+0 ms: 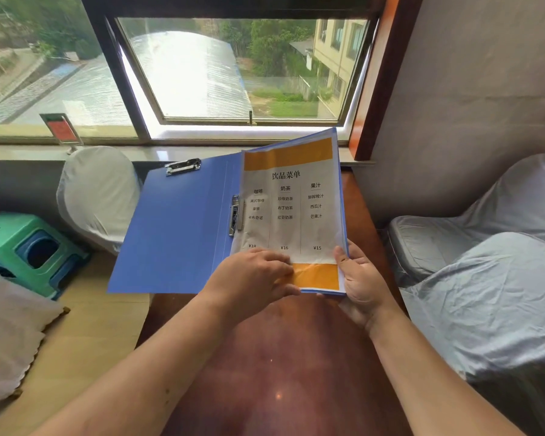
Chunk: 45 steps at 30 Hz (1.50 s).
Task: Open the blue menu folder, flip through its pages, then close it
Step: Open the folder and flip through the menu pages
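Lying open above the reddish bench point(280, 357), the blue menu folder point(177, 228) was propped off the surface, its front cover spread away to the left of both hands. The right hand point(361, 278) gripped the lower right corner, thumb on top of the sleeved drinks page point(291, 212) and fingers underneath. The left hand point(252, 278) lay just beside it, fingertips point(288, 269) bent onto the orange strip at the page's bottom edge, apparently working to pinch one sheet. To turn it cleanly, I judged the fingertips should separate a single sleeve, lift it from that corner and sweep it leftward past the spine clip point(235, 215), while the right hand steadied the folder.
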Available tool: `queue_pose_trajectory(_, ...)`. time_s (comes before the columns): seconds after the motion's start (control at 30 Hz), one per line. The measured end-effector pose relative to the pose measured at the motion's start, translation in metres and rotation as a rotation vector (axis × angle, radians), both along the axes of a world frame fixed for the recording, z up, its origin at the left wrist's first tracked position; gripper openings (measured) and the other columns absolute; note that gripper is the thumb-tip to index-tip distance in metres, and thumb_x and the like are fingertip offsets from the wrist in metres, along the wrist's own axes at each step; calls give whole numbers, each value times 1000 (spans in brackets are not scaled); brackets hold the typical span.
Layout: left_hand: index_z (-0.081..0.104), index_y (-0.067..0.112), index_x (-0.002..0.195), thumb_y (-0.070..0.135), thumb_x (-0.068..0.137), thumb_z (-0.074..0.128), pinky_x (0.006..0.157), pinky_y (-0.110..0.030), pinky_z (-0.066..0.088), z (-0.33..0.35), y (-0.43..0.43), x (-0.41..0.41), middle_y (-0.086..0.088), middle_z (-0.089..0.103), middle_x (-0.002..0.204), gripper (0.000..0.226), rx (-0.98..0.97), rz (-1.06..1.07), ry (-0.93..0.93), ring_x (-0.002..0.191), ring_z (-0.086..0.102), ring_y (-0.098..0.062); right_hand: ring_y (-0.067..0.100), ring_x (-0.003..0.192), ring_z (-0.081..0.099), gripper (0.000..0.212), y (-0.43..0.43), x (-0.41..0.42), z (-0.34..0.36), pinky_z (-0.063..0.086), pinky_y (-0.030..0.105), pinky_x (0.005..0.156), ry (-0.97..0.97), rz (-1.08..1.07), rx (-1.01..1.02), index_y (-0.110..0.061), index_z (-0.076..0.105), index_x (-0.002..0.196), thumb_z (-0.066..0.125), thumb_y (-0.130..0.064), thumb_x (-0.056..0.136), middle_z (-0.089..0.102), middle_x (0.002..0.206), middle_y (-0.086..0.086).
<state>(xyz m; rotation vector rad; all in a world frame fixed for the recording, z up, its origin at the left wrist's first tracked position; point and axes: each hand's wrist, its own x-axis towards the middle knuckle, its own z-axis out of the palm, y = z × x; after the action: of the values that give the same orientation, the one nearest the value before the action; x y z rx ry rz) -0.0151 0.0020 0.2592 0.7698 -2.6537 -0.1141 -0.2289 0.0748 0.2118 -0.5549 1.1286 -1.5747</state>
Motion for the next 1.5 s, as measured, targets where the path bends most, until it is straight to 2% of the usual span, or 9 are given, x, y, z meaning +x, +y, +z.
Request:
queue_pose_trajectory(0.23,82,23,103,44,94,72,64,-39,63,-4,-1,3,8,79,113,25,-44,-52,10,94,74,-22,28,81,82,30,1,-6,-1,65,41,45,-4,5,-10,-30,81,110,52,-26,112,84,110,9)
queue_pose_trajectory(0.33,82,22,100,37,91,76,59,-38,62,-4,-2,1,7,80,108,19,-68,-83,-3,86,74,-23,30,80,81,25,1,-8,-2,63,40,43,-7,9,5,-26,76,119,52,-28,112,83,113,12)
queue_pose_trajectory(0.5,78,20,111,31,87,74,63,-41,63,-1,-4,-1,5,77,118,26,-62,-85,-57,95,73,-25,29,77,80,24,0,-11,-1,61,37,40,-2,5,-3,-23,73,122,52,-29,112,83,111,11)
queue_pose_trajectory(0.63,76,14,108,19,84,75,60,-40,62,-1,-1,-5,-1,79,108,24,-151,-89,-133,84,74,-28,27,76,79,23,-3,-11,-1,61,38,39,-8,5,-6,-21,73,120,56,-31,107,82,105,10)
queue_pose_trajectory(0.87,65,10,133,0,78,70,63,-43,59,-12,-1,-5,-5,77,108,56,-209,-35,-73,81,69,-30,30,78,79,38,-8,-16,-3,63,41,45,-38,-7,3,-19,72,124,64,-40,94,77,111,16)
queue_pose_trajectory(0.97,63,10,135,5,82,69,68,-43,60,-17,-4,-2,-5,75,113,54,-219,-49,-75,85,68,-30,31,82,79,33,-9,-20,-3,64,42,47,-48,-11,6,-22,75,122,63,-40,97,78,115,16)
queue_pose_trajectory(1.13,68,14,131,37,90,77,67,-37,62,-14,-15,9,-2,76,114,47,-208,-69,-110,94,71,-24,30,83,79,26,-8,-22,-4,65,43,48,-41,2,2,-27,81,114,61,-37,100,82,113,13)
queue_pose_trajectory(1.3,67,15,129,23,92,70,72,-43,61,-11,-11,0,-4,74,120,38,-179,-88,-159,95,69,-29,35,88,77,41,-7,-13,-4,64,50,61,-35,15,7,-18,72,125,64,-40,92,79,116,17)
queue_pose_trajectory(1.5,69,14,116,16,93,57,66,-45,58,-11,-3,-11,-4,74,113,26,-187,-15,-117,84,67,-30,30,80,79,42,-10,-10,-1,65,42,46,-73,9,-4,-15,68,126,61,-41,94,79,111,17)
